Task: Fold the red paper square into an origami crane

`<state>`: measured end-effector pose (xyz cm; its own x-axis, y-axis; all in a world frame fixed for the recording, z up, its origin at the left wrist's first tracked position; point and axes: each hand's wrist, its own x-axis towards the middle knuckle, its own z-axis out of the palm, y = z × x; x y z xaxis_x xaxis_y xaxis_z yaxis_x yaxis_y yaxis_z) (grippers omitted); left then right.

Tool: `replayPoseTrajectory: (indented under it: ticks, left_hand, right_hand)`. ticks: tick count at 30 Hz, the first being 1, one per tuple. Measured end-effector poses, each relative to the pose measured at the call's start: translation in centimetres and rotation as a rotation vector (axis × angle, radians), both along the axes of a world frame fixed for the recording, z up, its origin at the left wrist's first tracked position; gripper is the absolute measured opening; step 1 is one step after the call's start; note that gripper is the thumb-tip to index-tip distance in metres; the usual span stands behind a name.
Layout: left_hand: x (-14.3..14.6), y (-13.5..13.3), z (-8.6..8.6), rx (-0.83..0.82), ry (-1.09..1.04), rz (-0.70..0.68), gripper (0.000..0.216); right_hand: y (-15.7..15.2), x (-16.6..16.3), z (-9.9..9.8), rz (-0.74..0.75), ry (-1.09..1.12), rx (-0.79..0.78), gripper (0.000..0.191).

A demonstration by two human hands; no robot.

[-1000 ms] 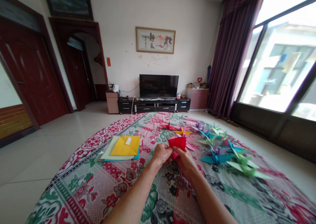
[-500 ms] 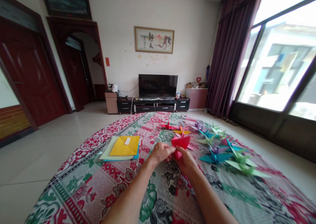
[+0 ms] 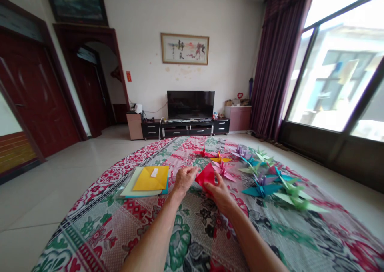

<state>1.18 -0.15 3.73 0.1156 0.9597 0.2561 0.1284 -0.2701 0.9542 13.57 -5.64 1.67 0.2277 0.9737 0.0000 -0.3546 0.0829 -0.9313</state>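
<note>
A folded piece of red origami paper (image 3: 206, 173) is held above the table in my right hand (image 3: 221, 193), its thumb and fingers closed on the right and lower side. My left hand (image 3: 185, 180) is closed in a pinch at the paper's left edge. Whether its fingertips grip that edge cannot be made out. Just beyond the paper lies a pink paper crane (image 3: 222, 169). Behind it are a yellow-orange crane (image 3: 220, 159) and a red crane (image 3: 204, 152).
Left of my hands lies a stack of paper sheets (image 3: 151, 179), yellow on top. Several blue, green and purple cranes (image 3: 264, 188) spread over the right side. A patterned cloth (image 3: 126, 220) covers the round table. A television (image 3: 191, 105) stands beyond.
The red paper has turned and tilted left, now showing a broad pointed face. My left hand has shifted slightly left, away from my right, uncovering the pink crane.
</note>
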Motion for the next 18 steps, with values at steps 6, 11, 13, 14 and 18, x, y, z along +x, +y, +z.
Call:
replayPoseTrajectory:
  ticks: [6,11,13,14,18]
  left_hand:
    - [-0.4,0.3,-0.9,0.011,0.096,-0.058,0.038]
    - [-0.6,0.2,-1.1,-0.098,0.098,-0.039,0.037]
    - [-0.6,-0.2,-0.8,-0.169,0.021,-0.089,0.039]
    - [-0.5,-0.3,-0.7,-0.200,-0.020,-0.114,0.041]
    - [-0.2,-0.7,-0.7,-0.247,-0.158,-0.210,0.045]
  right_hand:
    - [0.1,-0.2,0.0,-0.043,-0.073,-0.004,0.082]
    - [0.2,-0.1,-0.1,-0.057,-0.037,-0.003,0.071]
    - [0.4,0.0,-0.2,-0.044,-0.016,0.005,0.071]
    - [0.5,0.0,-0.4,-0.037,-0.010,0.005,0.073]
    - [0.9,0.1,-0.9,-0.021,-0.012,-0.005,0.076]
